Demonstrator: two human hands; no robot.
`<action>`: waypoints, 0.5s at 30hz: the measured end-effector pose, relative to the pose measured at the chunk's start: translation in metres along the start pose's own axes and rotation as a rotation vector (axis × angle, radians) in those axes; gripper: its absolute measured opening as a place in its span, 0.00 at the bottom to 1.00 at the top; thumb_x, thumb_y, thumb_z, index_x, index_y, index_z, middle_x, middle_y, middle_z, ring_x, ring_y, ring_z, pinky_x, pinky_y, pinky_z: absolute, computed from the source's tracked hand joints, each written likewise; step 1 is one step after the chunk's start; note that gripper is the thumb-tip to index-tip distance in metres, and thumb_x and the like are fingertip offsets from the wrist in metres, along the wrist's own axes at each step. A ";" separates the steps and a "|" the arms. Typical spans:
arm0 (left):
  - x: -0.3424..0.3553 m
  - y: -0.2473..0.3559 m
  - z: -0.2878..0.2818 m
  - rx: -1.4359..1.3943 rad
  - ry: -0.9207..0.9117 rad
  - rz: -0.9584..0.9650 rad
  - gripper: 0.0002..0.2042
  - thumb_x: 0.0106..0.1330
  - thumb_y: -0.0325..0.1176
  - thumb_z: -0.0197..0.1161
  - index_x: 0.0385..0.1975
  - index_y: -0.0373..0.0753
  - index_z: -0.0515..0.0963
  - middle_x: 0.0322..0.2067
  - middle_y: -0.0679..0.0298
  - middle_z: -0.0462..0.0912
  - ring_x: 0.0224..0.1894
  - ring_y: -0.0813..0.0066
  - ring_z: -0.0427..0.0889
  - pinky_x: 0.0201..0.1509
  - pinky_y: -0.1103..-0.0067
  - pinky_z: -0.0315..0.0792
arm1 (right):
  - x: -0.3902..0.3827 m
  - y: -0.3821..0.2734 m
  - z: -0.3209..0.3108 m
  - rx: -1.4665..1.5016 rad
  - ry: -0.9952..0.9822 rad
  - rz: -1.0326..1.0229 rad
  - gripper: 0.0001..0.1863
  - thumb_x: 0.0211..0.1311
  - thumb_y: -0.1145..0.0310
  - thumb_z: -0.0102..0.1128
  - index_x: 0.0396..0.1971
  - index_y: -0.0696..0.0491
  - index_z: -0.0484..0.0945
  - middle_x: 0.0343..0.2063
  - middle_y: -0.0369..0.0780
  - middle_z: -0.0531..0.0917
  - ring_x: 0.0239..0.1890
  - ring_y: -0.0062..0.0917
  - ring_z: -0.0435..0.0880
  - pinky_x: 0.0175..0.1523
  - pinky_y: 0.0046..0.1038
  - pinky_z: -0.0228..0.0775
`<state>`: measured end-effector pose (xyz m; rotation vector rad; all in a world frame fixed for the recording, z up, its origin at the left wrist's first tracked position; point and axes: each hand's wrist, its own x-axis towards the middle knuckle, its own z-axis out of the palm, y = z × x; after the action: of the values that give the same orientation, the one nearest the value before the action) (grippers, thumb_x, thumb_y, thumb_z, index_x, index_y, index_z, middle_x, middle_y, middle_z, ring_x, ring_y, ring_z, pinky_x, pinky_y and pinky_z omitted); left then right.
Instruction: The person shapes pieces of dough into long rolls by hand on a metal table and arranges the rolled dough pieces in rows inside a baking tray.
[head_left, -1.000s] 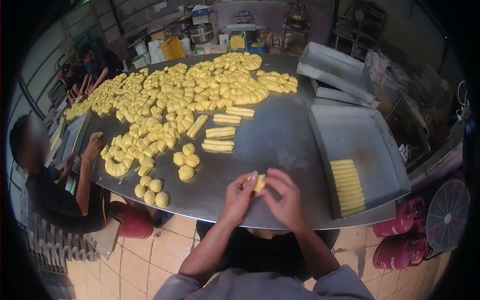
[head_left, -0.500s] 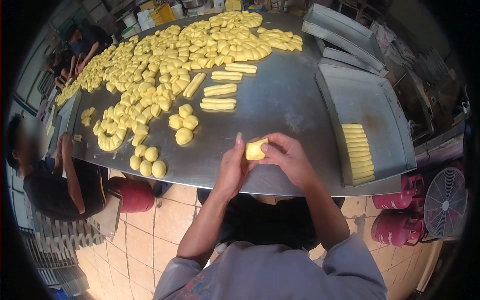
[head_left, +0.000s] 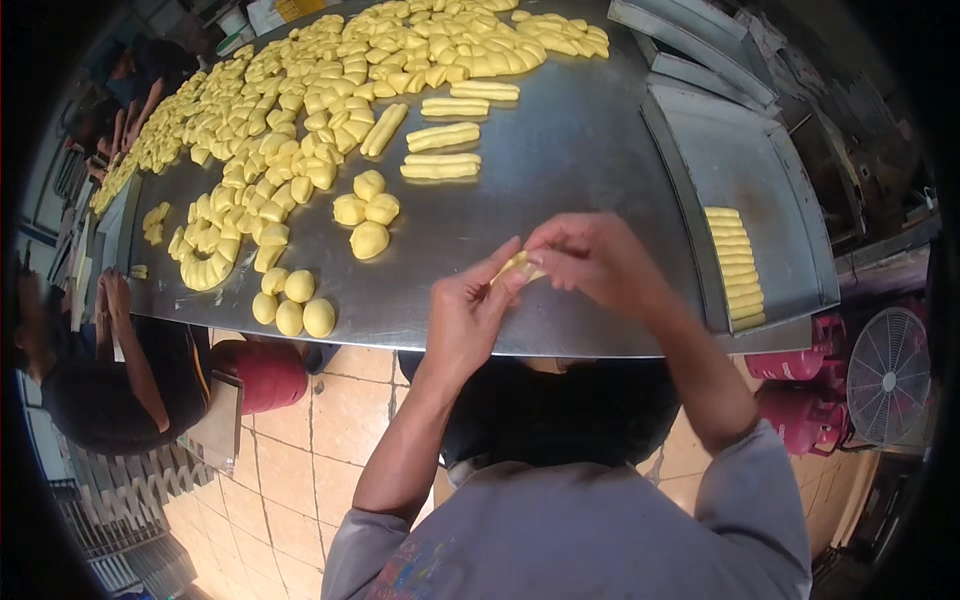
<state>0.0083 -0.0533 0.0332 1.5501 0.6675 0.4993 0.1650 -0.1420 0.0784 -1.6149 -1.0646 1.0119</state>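
Above the front edge of a steel table [head_left: 560, 170], my left hand [head_left: 467, 310] and my right hand [head_left: 598, 258] meet with fingers closed on a small piece of yellow dough [head_left: 518, 268], partly hidden by the fingertips. To their left lie a cluster of dough balls [head_left: 370, 237] and another group of rounder balls [head_left: 298, 287]. Beyond them are short paired dough logs [head_left: 440, 165] and a large mass of cut dough pieces [head_left: 300, 100].
A metal tray [head_left: 775, 205] on the right holds a row of dough sticks [head_left: 733, 270], with stacked trays [head_left: 690, 25] behind. A co-worker [head_left: 110, 380] works at the left edge; others [head_left: 140, 80] stand farther back. Pink gas cylinders [head_left: 800, 410] and a fan [head_left: 887, 380] stand right.
The view has tilted, so the table sits higher. The dough piece, squarish half a second ago, now looks narrower; my right hand has turned over it, fingers pinching.
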 end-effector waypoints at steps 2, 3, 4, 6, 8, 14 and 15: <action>-0.002 0.006 -0.002 -0.025 0.001 0.096 0.15 0.62 0.32 0.63 0.47 0.33 0.78 0.32 0.61 0.83 0.34 0.81 0.78 0.40 0.85 0.72 | 0.004 -0.009 -0.006 0.008 -0.075 0.014 0.08 0.56 0.72 0.60 0.32 0.62 0.78 0.25 0.35 0.79 0.30 0.15 0.77 0.36 0.17 0.70; -0.002 0.008 -0.004 -0.042 0.017 0.194 0.13 0.60 0.31 0.65 0.44 0.34 0.80 0.29 0.63 0.84 0.32 0.82 0.78 0.39 0.85 0.71 | 0.009 -0.010 -0.008 0.019 -0.165 0.015 0.07 0.57 0.72 0.59 0.32 0.60 0.78 0.25 0.33 0.80 0.29 0.14 0.75 0.36 0.17 0.69; -0.004 0.013 -0.007 -0.039 0.014 0.186 0.13 0.60 0.31 0.65 0.44 0.34 0.80 0.29 0.63 0.84 0.32 0.82 0.78 0.39 0.85 0.71 | 0.012 -0.016 -0.010 0.026 -0.164 0.021 0.07 0.57 0.72 0.59 0.32 0.60 0.78 0.25 0.33 0.80 0.29 0.14 0.75 0.36 0.17 0.69; -0.005 0.022 -0.013 -0.190 -0.016 -0.014 0.15 0.57 0.31 0.68 0.42 0.31 0.80 0.31 0.61 0.84 0.32 0.82 0.79 0.40 0.85 0.72 | 0.020 -0.028 -0.012 -0.043 -0.316 0.089 0.09 0.53 0.74 0.60 0.33 0.61 0.76 0.28 0.36 0.79 0.29 0.17 0.76 0.37 0.19 0.70; 0.001 0.018 -0.016 -0.205 -0.025 -0.078 0.15 0.56 0.31 0.68 0.41 0.29 0.80 0.31 0.60 0.84 0.32 0.81 0.79 0.40 0.85 0.72 | 0.029 -0.029 -0.014 0.005 -0.335 0.154 0.12 0.51 0.74 0.61 0.36 0.61 0.74 0.29 0.37 0.77 0.30 0.19 0.77 0.37 0.20 0.71; 0.018 -0.036 -0.018 0.103 0.050 -0.224 0.22 0.51 0.38 0.72 0.40 0.29 0.77 0.29 0.58 0.83 0.32 0.76 0.79 0.38 0.79 0.70 | 0.073 0.022 0.014 -0.406 -0.425 0.376 0.27 0.44 0.70 0.67 0.45 0.58 0.66 0.38 0.45 0.73 0.36 0.29 0.78 0.40 0.25 0.73; 0.014 -0.037 -0.015 0.102 0.038 -0.239 0.22 0.51 0.38 0.72 0.40 0.29 0.77 0.29 0.58 0.83 0.32 0.76 0.79 0.38 0.79 0.70 | 0.071 0.028 0.017 -0.649 -0.369 0.396 0.30 0.42 0.68 0.70 0.46 0.58 0.65 0.40 0.47 0.72 0.39 0.32 0.78 0.42 0.28 0.73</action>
<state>0.0039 -0.0319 -0.0031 1.5338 0.9059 0.3197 0.1747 -0.0760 0.0371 -2.2840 -1.4570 1.3498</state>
